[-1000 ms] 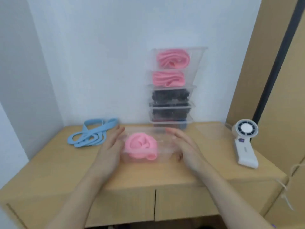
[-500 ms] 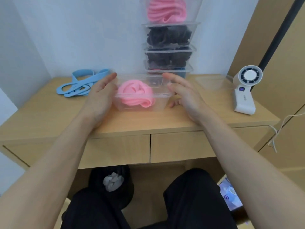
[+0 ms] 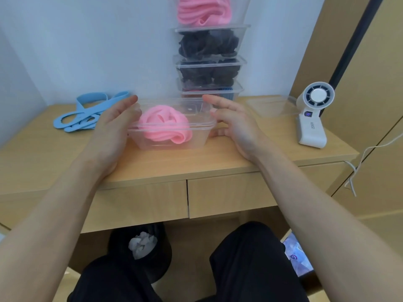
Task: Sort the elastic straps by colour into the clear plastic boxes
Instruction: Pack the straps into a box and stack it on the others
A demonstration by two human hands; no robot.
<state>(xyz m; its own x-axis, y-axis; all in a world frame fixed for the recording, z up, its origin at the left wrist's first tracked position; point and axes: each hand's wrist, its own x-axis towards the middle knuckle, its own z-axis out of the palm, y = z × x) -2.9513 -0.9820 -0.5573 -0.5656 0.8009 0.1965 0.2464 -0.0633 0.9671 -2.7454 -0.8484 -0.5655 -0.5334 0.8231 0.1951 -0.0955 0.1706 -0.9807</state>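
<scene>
At pale wooden desk, we see person's left hand laid flat against left end of clear rectangular plastic box, fingers straight and together. At box's right end, right hand, fingers loosely extended, slightly apart; contact with box we cannot tell. Box sits mid-desk, coiled pink elastic strap inside. At desk's back left, light-blue elastic straps lie loose, apart from box. Behind box, against wall, stack of clear plastic boxes holding pink and black straps. At right, white handheld fan.
</scene>
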